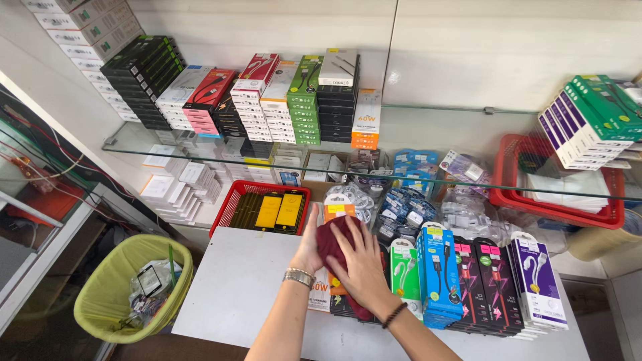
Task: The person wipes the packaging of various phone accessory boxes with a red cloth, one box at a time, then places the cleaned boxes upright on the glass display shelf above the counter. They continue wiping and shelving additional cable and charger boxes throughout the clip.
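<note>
I was standing in a small phone-accessories shop: a glass shelf ran along the wall in front of me, piled with stacks of boxed cables and chargers in black, white, red and green. On the white counter below stood rows of packaged cables, a red basket of screen protectors and bagged coils of cable. A yellow-green waste bin sat beside the counter

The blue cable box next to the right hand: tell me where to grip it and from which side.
Grip the blue cable box by its top edge, coming from above with thumb and fingers on front and back. It stands upright, packed between the green and white box and the dark red-patterned packs, so its sides look blocked.
</note>
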